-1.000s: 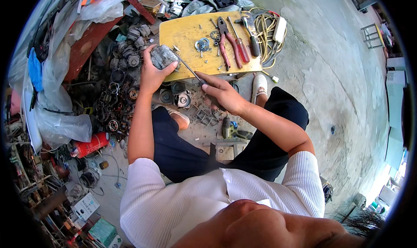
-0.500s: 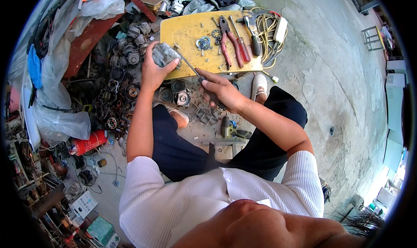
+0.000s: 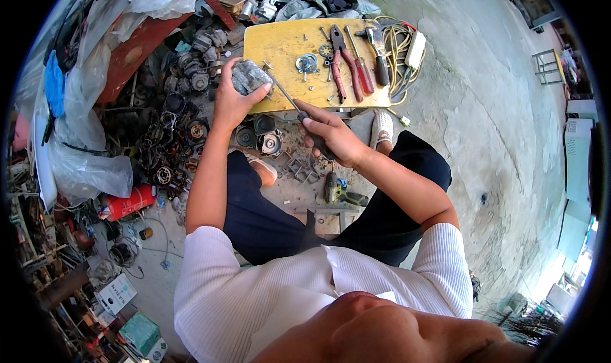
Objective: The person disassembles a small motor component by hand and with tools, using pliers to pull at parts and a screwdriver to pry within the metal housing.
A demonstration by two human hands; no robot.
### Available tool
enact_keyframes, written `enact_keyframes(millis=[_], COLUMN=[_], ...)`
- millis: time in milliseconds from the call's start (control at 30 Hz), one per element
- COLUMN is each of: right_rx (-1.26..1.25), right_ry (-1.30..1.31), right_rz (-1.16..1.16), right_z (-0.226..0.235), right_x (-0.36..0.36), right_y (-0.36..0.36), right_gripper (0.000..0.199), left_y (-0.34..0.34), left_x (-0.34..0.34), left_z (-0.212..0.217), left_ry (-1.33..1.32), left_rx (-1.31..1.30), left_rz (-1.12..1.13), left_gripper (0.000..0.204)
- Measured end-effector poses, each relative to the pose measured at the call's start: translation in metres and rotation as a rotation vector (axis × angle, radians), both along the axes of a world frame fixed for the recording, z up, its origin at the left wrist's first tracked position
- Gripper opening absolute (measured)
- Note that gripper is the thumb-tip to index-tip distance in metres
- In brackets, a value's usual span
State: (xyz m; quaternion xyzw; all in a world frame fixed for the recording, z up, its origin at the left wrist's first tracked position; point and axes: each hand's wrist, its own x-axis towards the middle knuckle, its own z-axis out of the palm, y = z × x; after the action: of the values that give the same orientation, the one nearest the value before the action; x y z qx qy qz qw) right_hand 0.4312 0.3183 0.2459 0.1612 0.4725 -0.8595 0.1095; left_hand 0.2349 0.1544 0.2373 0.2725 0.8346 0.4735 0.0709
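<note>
My left hand grips a grey metal motor part at the near left corner of a low yellow wooden table. My right hand holds a screwdriver by its dark handle, and the thin shaft slants up to the left with its tip against the grey part. On the table lie red-handled pliers, a red screwdriver, a hammer and a small ring-shaped part.
A heap of dismantled motor parts covers the ground at the left, with plastic bags and a red canister. A cordless drill lies between my feet. A coiled cable with a white power strip sits right of the table. Concrete floor lies to the right.
Both hands and the grey part have shifted slightly; the screwdriver stays pointed at the part and the right hand has moved a little along with it.
</note>
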Motion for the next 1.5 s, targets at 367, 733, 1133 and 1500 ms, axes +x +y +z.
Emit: enact_keyframes(millis=[367,733,1133,1500], right_rx=[-0.042,-0.098,0.111,0.361], right_ry=[-0.007,-0.037,0.031,0.068], right_rz=[0.021,-0.012,-0.216,-0.273], right_z=[-0.005,-0.003,0.003,0.006], right_x=[-0.001,-0.003,-0.033,-0.038], right_y=[0.007,0.005,-0.016,0.028], right_gripper=[0.054,0.054,0.051,0.042], left_y=[-0.002,-0.001,0.020,0.006], left_x=[-0.003,-0.001,0.028,0.027], left_z=[-0.004,-0.003,-0.011,0.001], left_ry=[0.017,0.014,0.115,0.181], left_rx=[-0.016,-0.029,-0.075,-0.212], left_rz=[0.000,0.007,0.112,0.027], left_gripper=[0.088,0.083,0.085,0.094])
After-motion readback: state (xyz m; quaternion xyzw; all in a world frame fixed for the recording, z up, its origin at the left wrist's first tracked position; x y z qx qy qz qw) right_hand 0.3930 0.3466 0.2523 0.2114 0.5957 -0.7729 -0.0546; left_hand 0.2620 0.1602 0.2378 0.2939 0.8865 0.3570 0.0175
